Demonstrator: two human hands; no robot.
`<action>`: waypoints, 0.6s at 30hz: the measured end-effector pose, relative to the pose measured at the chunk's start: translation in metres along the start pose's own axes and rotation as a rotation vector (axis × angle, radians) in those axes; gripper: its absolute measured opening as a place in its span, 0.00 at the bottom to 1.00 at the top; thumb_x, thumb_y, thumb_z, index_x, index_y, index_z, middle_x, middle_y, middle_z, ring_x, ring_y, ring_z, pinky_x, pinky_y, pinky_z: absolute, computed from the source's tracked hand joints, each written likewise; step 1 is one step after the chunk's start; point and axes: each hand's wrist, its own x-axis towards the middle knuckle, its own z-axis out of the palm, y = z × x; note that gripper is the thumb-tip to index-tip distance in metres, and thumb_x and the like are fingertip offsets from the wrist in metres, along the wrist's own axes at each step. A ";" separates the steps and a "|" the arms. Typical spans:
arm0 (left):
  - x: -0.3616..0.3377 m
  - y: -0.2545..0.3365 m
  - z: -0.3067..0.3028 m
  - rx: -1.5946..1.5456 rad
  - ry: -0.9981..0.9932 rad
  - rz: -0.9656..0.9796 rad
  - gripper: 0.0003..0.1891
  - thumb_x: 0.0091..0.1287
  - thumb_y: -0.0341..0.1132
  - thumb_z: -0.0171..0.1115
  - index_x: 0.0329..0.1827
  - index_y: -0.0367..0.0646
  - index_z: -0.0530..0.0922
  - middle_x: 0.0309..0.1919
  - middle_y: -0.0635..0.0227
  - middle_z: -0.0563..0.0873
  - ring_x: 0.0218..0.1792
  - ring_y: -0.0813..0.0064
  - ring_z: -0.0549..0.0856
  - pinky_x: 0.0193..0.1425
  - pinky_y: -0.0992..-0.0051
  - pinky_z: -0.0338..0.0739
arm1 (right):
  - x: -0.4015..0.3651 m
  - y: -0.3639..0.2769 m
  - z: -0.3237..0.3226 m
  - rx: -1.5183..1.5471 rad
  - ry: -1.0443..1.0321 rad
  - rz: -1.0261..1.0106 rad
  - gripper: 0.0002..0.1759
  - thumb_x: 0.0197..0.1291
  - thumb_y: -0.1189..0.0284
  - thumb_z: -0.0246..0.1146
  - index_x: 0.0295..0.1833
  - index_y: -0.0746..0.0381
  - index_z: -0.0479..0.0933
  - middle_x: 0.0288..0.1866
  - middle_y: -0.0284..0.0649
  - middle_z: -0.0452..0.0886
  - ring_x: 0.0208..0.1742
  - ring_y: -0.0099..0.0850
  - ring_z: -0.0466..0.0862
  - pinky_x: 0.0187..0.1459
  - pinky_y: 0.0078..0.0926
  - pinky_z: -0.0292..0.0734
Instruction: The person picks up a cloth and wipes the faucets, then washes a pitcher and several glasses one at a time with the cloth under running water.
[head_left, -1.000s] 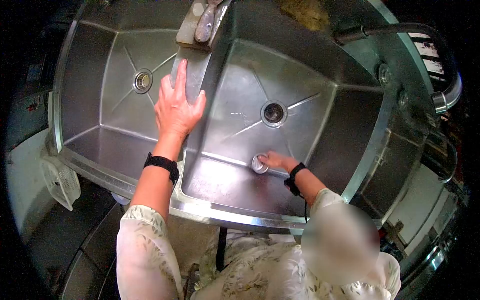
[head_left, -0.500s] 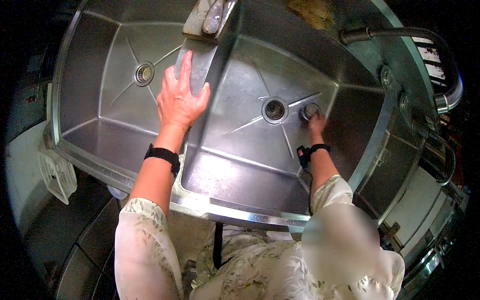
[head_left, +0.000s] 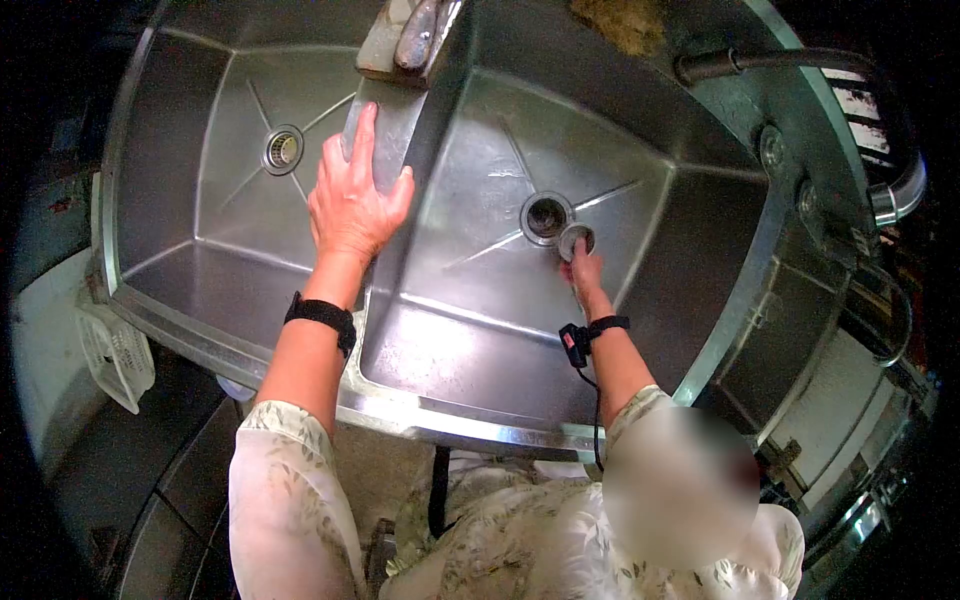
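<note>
My left hand (head_left: pixel 358 200) rests on the metal divider (head_left: pixel 398 112) between two sink basins, its fingers spread and nothing in them. In the right basin, my right hand (head_left: pixel 587 268) grips a small round sink strainer (head_left: pixel 576 241) by its edge. The strainer is just below and right of the open drain (head_left: pixel 547 217), overlapping its rim in view. My right fingertips are partly hidden. A drain with a basket strainer (head_left: pixel 283 149) sits in the left basin's floor.
At the divider's far end lies a block (head_left: pixel 388 55) with a dark-handled object (head_left: pixel 417 35) on it. A brown scrubbing pad (head_left: pixel 625 22) is at the right basin's back edge. A black faucet pipe (head_left: pixel 790 62) arches at right. A white plastic basket (head_left: pixel 118 350) hangs at left.
My right hand has moved left with the strainer, from the right side of the basin floor to beside the drain. My left hand stays on the divider.
</note>
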 end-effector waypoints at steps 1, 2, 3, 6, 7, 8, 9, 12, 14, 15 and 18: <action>0.001 0.000 0.000 0.000 0.005 -0.003 0.44 0.56 0.47 0.68 0.78 0.62 0.60 0.55 0.51 0.73 0.53 0.49 0.79 0.52 0.55 0.79 | -0.003 0.000 -0.004 0.064 -0.157 0.209 0.39 0.67 0.44 0.52 0.57 0.75 0.76 0.48 0.62 0.84 0.54 0.57 0.83 0.56 0.47 0.75; 0.000 -0.001 0.001 0.000 -0.013 -0.007 0.44 0.57 0.47 0.68 0.78 0.63 0.58 0.54 0.52 0.73 0.53 0.48 0.79 0.52 0.54 0.79 | 0.039 0.040 0.008 -0.048 -0.191 0.131 0.42 0.67 0.41 0.52 0.57 0.76 0.76 0.50 0.63 0.83 0.56 0.57 0.81 0.57 0.46 0.75; 0.000 -0.002 0.000 0.004 -0.034 -0.012 0.44 0.58 0.46 0.67 0.79 0.63 0.57 0.54 0.54 0.73 0.52 0.48 0.79 0.51 0.53 0.79 | 0.080 0.079 0.019 -0.160 -0.217 0.050 0.45 0.66 0.39 0.51 0.57 0.78 0.75 0.51 0.64 0.83 0.58 0.58 0.80 0.58 0.46 0.75; -0.001 -0.002 0.001 -0.005 0.002 0.014 0.44 0.58 0.47 0.68 0.79 0.63 0.57 0.53 0.55 0.73 0.52 0.48 0.79 0.50 0.53 0.80 | 0.046 0.001 0.006 -0.356 -0.207 -0.253 0.39 0.67 0.44 0.53 0.52 0.76 0.78 0.51 0.66 0.81 0.55 0.60 0.81 0.55 0.47 0.75; -0.001 -0.002 0.002 -0.005 -0.001 0.014 0.44 0.58 0.47 0.68 0.79 0.63 0.57 0.53 0.55 0.73 0.52 0.48 0.79 0.50 0.53 0.80 | 0.041 -0.027 0.005 -0.357 -0.208 -0.250 0.39 0.67 0.44 0.53 0.52 0.76 0.78 0.51 0.66 0.81 0.55 0.60 0.81 0.55 0.47 0.75; -0.001 -0.002 0.003 0.004 0.015 0.023 0.44 0.58 0.47 0.68 0.79 0.62 0.57 0.52 0.55 0.74 0.51 0.49 0.80 0.50 0.53 0.80 | 0.039 -0.050 0.006 -0.288 -0.129 -0.378 0.34 0.68 0.49 0.54 0.53 0.74 0.78 0.47 0.60 0.83 0.52 0.49 0.82 0.50 0.41 0.76; -0.002 -0.003 0.003 0.013 0.035 0.033 0.44 0.58 0.47 0.68 0.79 0.62 0.57 0.52 0.56 0.74 0.51 0.49 0.80 0.50 0.53 0.80 | 0.046 -0.057 0.009 -0.216 -0.048 -0.507 0.29 0.70 0.54 0.55 0.54 0.73 0.78 0.44 0.53 0.86 0.48 0.38 0.84 0.45 0.36 0.78; 0.000 -0.004 0.002 0.004 0.017 0.032 0.44 0.58 0.47 0.68 0.79 0.62 0.57 0.51 0.56 0.74 0.51 0.49 0.80 0.49 0.52 0.80 | 0.052 -0.067 0.004 -0.093 0.040 -0.560 0.27 0.64 0.56 0.59 0.50 0.74 0.80 0.48 0.62 0.83 0.48 0.58 0.83 0.51 0.47 0.76; 0.001 -0.003 0.002 0.007 0.009 0.022 0.44 0.58 0.47 0.68 0.79 0.62 0.57 0.51 0.55 0.73 0.50 0.49 0.80 0.49 0.52 0.80 | 0.038 -0.060 -0.005 -0.016 0.065 -0.600 0.25 0.62 0.59 0.62 0.51 0.72 0.79 0.47 0.61 0.83 0.48 0.57 0.84 0.51 0.47 0.76; 0.001 -0.003 0.002 0.014 -0.005 0.009 0.44 0.58 0.47 0.68 0.79 0.62 0.57 0.51 0.55 0.73 0.50 0.49 0.80 0.49 0.52 0.80 | 0.025 -0.055 -0.008 0.061 0.084 -0.633 0.23 0.60 0.63 0.65 0.52 0.71 0.79 0.47 0.59 0.84 0.47 0.55 0.84 0.51 0.47 0.76; 0.001 -0.003 0.002 0.006 -0.014 0.002 0.44 0.57 0.47 0.68 0.78 0.62 0.58 0.50 0.55 0.73 0.50 0.49 0.80 0.48 0.53 0.80 | 0.008 -0.028 -0.009 -0.181 0.319 -0.752 0.25 0.60 0.62 0.67 0.55 0.70 0.75 0.45 0.56 0.84 0.46 0.48 0.85 0.50 0.40 0.77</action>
